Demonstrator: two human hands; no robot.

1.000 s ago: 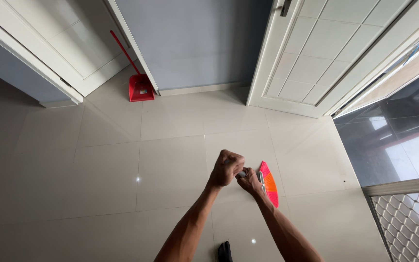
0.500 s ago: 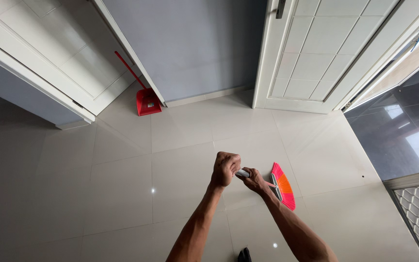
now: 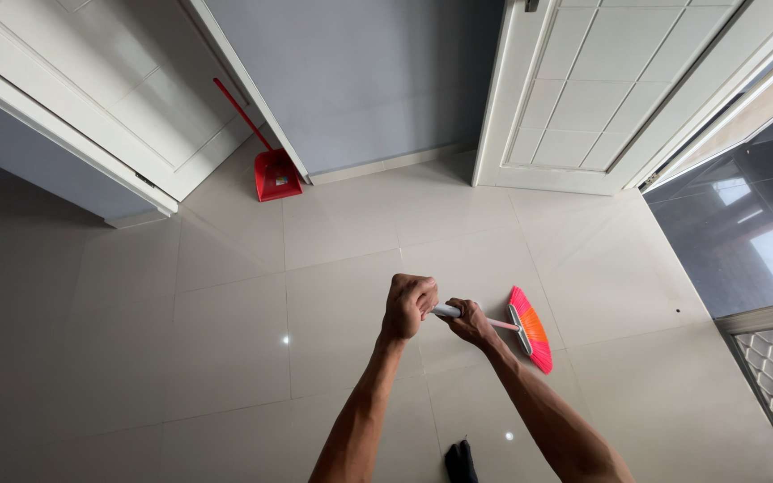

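Seen from above, two bare arms reach out over a glossy pale grey tiled floor point(image 3: 225, 331). The left hand point(image 3: 409, 304) is clenched in a fist around the top of a slim white broom handle point(image 3: 480, 319); the right hand point(image 3: 469, 320) wraps the same handle just beside it, lower down. The handle's long axis runs left to right, slanting slightly nearer, ending in a fan-shaped pink and orange bristle broom head point(image 3: 530, 328) resting on the floor to the right. Far left, a red plastic dustpan with a long red handle point(image 3: 275, 173) leans against a white panelled door point(image 3: 118, 80). Another white panelled door point(image 3: 601, 89) stands far right.
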